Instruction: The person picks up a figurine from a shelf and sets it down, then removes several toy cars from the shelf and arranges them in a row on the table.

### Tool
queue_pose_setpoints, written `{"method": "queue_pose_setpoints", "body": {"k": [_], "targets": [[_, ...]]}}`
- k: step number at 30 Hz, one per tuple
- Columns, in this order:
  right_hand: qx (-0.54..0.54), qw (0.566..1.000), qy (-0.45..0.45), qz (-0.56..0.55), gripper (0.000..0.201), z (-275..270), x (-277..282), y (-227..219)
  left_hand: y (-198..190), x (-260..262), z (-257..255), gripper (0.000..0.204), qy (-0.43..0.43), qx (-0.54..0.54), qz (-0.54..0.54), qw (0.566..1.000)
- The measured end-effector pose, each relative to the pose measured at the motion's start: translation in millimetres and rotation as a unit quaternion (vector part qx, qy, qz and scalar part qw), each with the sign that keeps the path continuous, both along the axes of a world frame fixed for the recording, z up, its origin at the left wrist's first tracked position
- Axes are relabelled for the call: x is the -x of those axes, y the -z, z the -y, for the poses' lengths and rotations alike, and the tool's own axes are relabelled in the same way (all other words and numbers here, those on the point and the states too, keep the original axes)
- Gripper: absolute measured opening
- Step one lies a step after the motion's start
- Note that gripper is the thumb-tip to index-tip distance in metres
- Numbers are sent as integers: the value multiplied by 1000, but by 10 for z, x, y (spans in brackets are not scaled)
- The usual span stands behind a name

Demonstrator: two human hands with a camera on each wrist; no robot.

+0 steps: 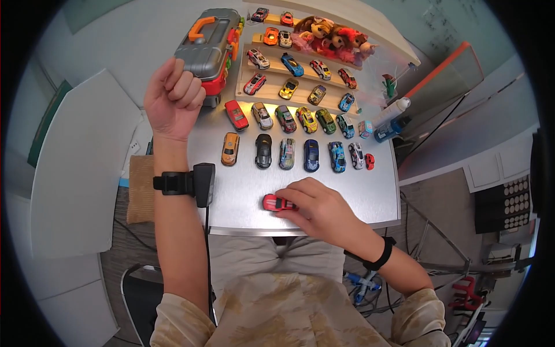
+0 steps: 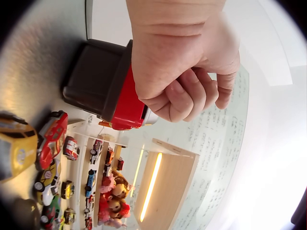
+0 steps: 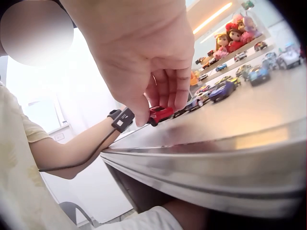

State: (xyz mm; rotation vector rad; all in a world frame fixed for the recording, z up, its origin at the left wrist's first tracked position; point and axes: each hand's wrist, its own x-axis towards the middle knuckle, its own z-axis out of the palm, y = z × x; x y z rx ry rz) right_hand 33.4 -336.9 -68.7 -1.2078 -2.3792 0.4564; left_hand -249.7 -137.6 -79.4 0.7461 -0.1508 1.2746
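My right hand (image 1: 321, 209) pinches a small red toy car (image 1: 272, 202) between thumb and fingers, low over the front part of the silver table (image 1: 243, 217). In the right wrist view the red car (image 3: 160, 114) shows under the fingertips, close to the tabletop. My left hand (image 1: 175, 99) is raised at the left with its fingers curled into the palm and nothing in them. From the head camera it overlaps the red and grey toolbox-like case (image 1: 215, 49). The left wrist view shows the curled fingers (image 2: 180, 98) in front of that case's red side.
Two rows of toy cars, among them a dark blue car (image 1: 311, 155) and an orange car (image 1: 230, 148), stand across the table. Behind them a stepped wooden shelf (image 1: 272, 95) bears more cars and several dolls (image 1: 335, 39). Bottles (image 1: 392, 128) stand at the right edge.
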Motion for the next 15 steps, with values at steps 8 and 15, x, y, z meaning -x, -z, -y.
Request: {"method": "queue_pose_setpoints", "body": {"k": [8, 15], "targets": [[26, 998, 12, -63, 27, -5, 246, 191, 16, -10, 12, 40, -9, -1, -7, 1000], [32, 994, 96, -48, 28, 187, -315, 124, 40, 7, -4, 38, 8, -10, -16, 1000]]}}
